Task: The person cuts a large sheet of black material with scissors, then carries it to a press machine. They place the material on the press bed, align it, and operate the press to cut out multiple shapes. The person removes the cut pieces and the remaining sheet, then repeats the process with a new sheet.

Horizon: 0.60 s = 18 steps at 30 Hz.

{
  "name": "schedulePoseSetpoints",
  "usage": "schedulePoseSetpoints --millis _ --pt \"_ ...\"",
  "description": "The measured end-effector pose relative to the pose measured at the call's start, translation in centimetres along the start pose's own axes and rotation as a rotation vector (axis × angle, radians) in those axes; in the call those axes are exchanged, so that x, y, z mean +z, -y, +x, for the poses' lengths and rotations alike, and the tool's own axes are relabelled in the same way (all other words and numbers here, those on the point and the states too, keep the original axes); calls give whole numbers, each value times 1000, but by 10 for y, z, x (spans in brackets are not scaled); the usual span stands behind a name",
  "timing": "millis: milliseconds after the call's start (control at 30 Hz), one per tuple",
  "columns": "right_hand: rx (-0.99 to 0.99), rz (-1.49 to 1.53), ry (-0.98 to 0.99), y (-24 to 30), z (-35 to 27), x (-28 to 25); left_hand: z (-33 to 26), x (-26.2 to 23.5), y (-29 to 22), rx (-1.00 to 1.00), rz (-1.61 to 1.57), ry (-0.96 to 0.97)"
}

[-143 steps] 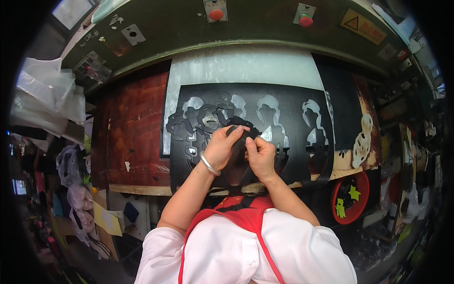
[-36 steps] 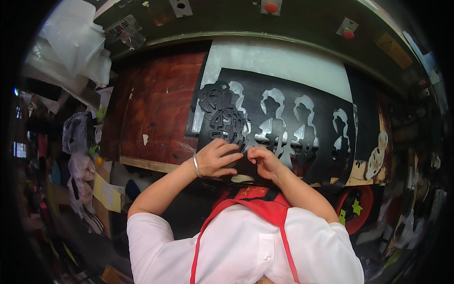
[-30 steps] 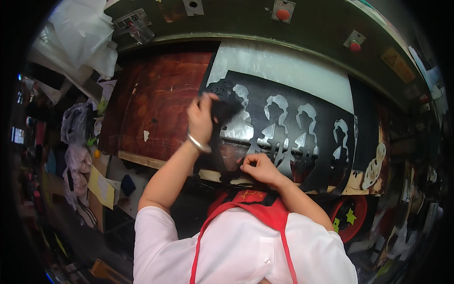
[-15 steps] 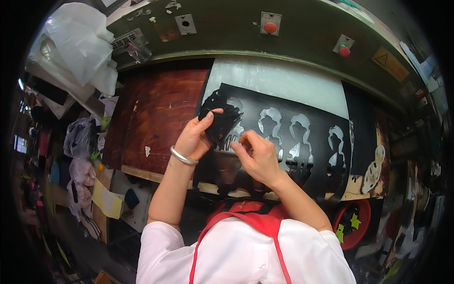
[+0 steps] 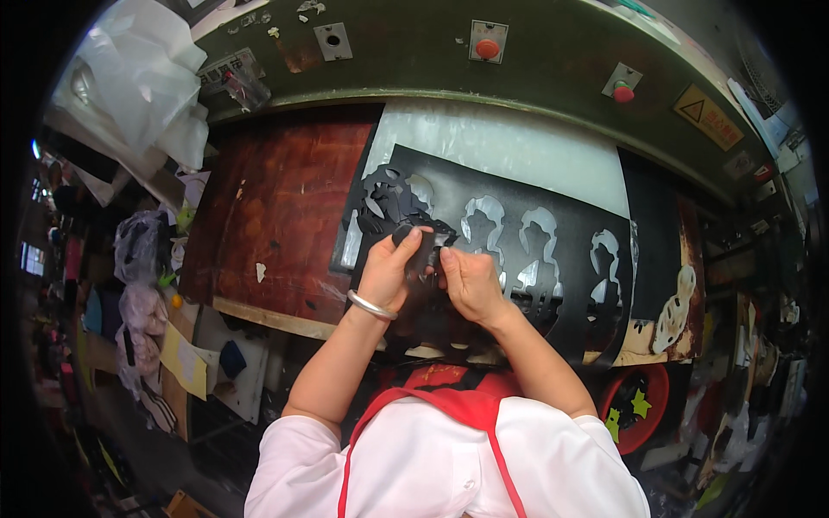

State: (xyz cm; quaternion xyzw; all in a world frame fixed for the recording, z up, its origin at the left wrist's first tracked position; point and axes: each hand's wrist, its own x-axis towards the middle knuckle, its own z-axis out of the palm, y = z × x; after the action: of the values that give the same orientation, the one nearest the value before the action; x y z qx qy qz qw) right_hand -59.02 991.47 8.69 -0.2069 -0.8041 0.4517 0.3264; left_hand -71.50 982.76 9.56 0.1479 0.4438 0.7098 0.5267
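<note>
Black sheet [image 5: 570, 259] with pale cut-out shapes, reddish-brown board [image 5: 276, 216], red apron straps [image 5: 432, 406], silver bangle [image 5: 371, 306]

Your left hand [image 5: 386, 274] and right hand [image 5: 471, 282] meet over the black die-cut sheet [image 5: 566, 259] near the bench's front edge; reddish-brown wooden board [image 5: 276, 211] lies left of it.

Two hands, the left hand [image 5: 386, 274] and the right hand [image 5: 469, 281], meet at one small black cut piece [image 5: 420, 250] over one black sheet [image 5: 553, 285]. That sheet shows four open cut-out shapes in a row. Above the sheet, the machine front carries two red buttons [image 5: 488, 49]. One bangle [image 5: 371, 305] circles the left wrist.
</note>
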Motion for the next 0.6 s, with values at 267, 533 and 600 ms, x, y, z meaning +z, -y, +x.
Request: schedulePoseSetpoints --millis 267,533,600 --pt "285 37 -258 -27 -8 -4 2 -29 -47 338 -67 -334" --pt "-106 128 -141 12 11 -8 -2 -34 -36 282 -9 -94" --pt "-114 99 -55 13 22 -5 -4 -29 -36 303 -51 -74"
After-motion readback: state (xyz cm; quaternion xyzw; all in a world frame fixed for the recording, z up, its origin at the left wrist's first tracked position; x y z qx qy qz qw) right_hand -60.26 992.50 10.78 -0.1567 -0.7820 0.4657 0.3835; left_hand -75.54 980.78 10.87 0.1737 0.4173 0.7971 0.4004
